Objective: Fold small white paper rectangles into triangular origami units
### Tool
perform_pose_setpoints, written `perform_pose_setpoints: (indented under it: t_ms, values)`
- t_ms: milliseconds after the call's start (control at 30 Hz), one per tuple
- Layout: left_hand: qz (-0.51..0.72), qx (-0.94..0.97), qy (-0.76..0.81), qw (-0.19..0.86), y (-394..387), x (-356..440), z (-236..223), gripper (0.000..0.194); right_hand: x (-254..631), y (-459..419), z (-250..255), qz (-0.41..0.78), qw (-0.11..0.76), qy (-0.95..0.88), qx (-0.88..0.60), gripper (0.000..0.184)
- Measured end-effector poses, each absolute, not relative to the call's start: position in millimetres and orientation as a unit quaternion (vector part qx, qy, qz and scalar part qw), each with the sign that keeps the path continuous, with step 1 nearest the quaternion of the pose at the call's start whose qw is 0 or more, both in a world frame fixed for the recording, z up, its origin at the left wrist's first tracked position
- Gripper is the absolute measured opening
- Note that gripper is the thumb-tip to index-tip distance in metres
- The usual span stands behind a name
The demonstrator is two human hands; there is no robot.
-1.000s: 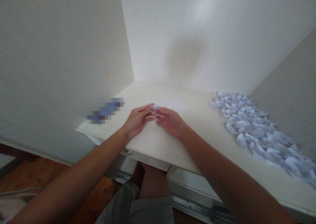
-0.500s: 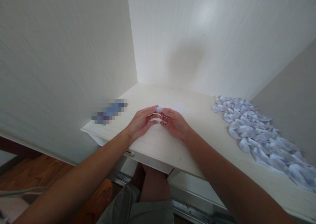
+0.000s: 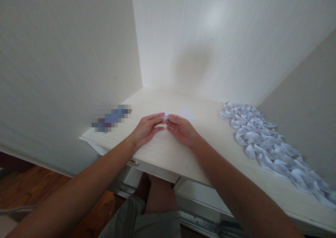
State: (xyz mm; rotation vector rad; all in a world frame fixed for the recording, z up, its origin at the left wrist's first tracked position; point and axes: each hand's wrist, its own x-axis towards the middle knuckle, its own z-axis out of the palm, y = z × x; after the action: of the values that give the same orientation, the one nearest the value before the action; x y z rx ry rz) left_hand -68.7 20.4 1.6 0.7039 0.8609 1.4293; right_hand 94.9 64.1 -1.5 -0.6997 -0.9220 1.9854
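Note:
Between my two hands, just above the white desk top (image 3: pixel 168 152), is a small folded piece of white paper (image 3: pixel 165 118). My left hand (image 3: pixel 149 127) pinches its left side between thumb and fingers. On its right side, my right hand (image 3: pixel 181 128) grips it in the same way, the lower fingers curled beneath. Most of the paper is hidden by my fingertips, so its exact shape cannot be made out. Behind my right hand a flat white sheet of paper (image 3: pixel 187 113) lies on the desk.
Along the right side of the desk lies a long heap of folded white paper pieces (image 3: pixel 265 136). A pixelated blue item (image 3: pixel 111 119) rests near the left wall. Below the desk's front edge are an open compartment (image 3: pixel 202 192) and a metal drawer rail (image 3: pixel 196 220).
Both hands keep hold of the folded paper in nearly the same place. The paper has turned in my fingers and shows less of itself. The view has shifted slightly.

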Motion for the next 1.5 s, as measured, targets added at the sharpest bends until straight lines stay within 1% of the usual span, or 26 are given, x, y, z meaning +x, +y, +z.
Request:
perform_pose_setpoints:
  t_ms: [100, 233, 667, 800, 1000, 1133, 1233, 1367, 1500]
  values:
    - [0.625, 0.307, 0.368, 0.616, 20.2, -69.1, 2.0, 0.020, 94.6, 63.2, -1.7, 0.785, 0.416, -0.371, -0.269, 0.021]
    - [0.624, 0.313, 0.369, 0.614, 20.9, -68.9, 2.9, 0.018, 93.8, 61.5, -1.8, 0.780, 0.423, -0.379, -0.263, 0.027]
    - [0.627, 0.333, 0.353, 0.609, 24.9, -72.6, -6.8, 0.024, 95.6, 62.7, -0.3, 0.783, 0.417, -0.393, -0.242, 0.040]
    - [0.628, 0.339, 0.348, 0.608, 25.8, -73.1, -8.7, 0.026, 96.3, 62.5, 1.7, 0.789, 0.411, -0.385, -0.246, 0.037]
    - [0.625, 0.372, 0.362, 0.583, 25.6, -70.4, -10.4, 0.034, 97.6, 62.3, 6.9, 0.801, 0.390, -0.354, -0.285, 0.035]
    - [0.622, 0.408, 0.370, 0.556, 25.8, -69.2, -12.5, 0.038, 95.6, 61.8, 5.7, 0.785, 0.400, -0.360, -0.309, 0.036]
    - [0.627, 0.419, 0.369, 0.543, 26.4, -69.2, -13.3, 0.037, 93.1, 60.4, 4.3, 0.759, 0.416, -0.386, -0.318, 0.036]
    - [0.642, 0.409, 0.371, 0.532, 26.6, -68.8, -12.3, 0.037, 91.4, 57.8, 5.2, 0.737, 0.426, -0.418, -0.316, 0.033]
    - [0.641, 0.411, 0.374, 0.530, 26.1, -68.2, -11.7, 0.038, 91.7, 55.8, 7.7, 0.736, 0.427, -0.427, -0.305, 0.034]
